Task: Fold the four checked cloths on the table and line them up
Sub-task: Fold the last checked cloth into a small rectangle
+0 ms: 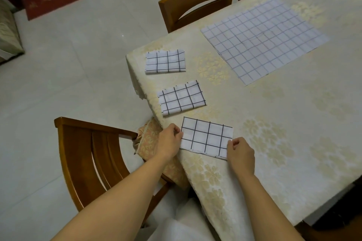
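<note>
Three folded white cloths with black checks lie in a row along the table's left edge: the far cloth [165, 61], the middle cloth [181, 97] and the near cloth [206, 137]. My left hand [169, 141] pinches the near cloth's left edge. At its near right corner, my right hand [240, 152] grips it with fingers curled. A fourth checked cloth [264, 39] lies spread flat and unfolded further back on the table.
The table [293, 123] wears a cream flowered tablecloth that hangs over the edge. A wooden chair [94, 154] with a cushion stands at my left, two more chairs [197, 0] at the far side. Tiled floor lies to the left.
</note>
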`<state>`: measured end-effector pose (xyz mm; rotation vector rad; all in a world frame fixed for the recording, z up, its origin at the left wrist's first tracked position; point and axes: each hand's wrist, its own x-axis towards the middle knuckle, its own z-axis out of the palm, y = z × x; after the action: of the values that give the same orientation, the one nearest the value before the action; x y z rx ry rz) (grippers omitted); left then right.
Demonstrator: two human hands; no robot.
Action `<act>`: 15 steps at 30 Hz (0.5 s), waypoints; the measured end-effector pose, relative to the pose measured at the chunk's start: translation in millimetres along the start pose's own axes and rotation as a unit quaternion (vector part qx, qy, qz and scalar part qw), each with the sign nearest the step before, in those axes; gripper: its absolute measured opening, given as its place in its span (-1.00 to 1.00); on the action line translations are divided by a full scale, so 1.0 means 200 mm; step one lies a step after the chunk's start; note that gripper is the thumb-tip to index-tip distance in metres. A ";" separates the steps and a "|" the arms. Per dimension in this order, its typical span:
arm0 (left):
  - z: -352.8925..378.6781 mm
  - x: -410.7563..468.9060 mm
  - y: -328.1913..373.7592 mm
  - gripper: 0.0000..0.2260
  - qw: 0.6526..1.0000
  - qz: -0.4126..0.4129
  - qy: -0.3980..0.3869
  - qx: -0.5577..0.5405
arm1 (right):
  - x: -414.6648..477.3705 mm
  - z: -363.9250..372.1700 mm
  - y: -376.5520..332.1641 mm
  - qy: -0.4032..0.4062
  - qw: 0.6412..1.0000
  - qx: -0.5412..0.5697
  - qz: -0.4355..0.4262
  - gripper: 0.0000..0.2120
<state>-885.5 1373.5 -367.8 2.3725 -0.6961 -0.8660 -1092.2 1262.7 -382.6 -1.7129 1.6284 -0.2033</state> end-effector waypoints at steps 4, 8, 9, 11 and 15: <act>-0.05 -0.01 -0.02 -0.86 0.996 0.031 -0.009 0.088 | -0.05 0.01 -0.01 0.042 0.999 -0.006 -0.010 -0.87; -0.16 -0.02 0.00 -0.87 0.986 0.101 0.003 0.133 | -0.15 -0.01 -0.11 0.105 0.994 -0.008 -0.020 -0.78; -0.21 -0.04 0.01 -0.88 0.985 0.119 0.007 0.127 | -0.19 -0.01 -0.17 0.118 0.992 0.001 -0.031 -0.80; -0.35 -0.07 0.02 -0.87 0.978 0.162 0.014 0.128 | -0.29 0.00 -0.32 0.130 0.989 0.015 -0.074 -0.86; -0.80 -0.19 -0.09 -0.85 0.953 0.261 0.039 0.151 | -0.60 0.12 -0.72 0.145 0.976 0.025 -0.158 -0.88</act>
<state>-794.1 1455.2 -256.1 2.2774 -1.4222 -0.4562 -985.5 1369.2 -268.4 -1.9667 1.5243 -0.6702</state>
